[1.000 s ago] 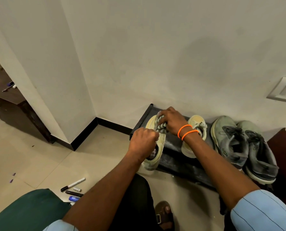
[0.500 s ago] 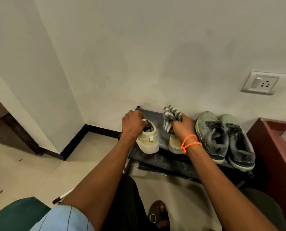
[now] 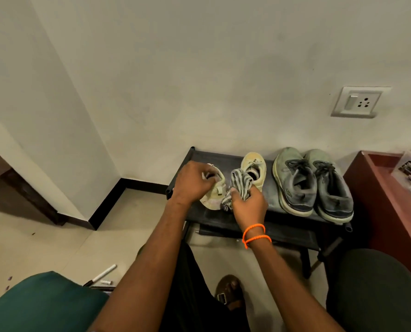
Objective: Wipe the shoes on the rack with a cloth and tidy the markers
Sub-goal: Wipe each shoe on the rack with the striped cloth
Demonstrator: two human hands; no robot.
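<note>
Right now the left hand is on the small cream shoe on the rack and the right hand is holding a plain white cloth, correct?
Not quite. The head view shows the cloth in the right hand is grey-and-white striped, not plain white. The rest holds: the left hand is on the small cream shoe on the rack.

L: your left hand (image 3: pixel 194 182) reaches forward, arm extended, palm down, fingers curled at the small cream shoe (image 3: pixel 212 191) | R: your right hand (image 3: pixel 248 203) beside it, fingers clenched around the striped cloth (image 3: pixel 240 185), orange bands on wrist | hands close, not touching
</note>
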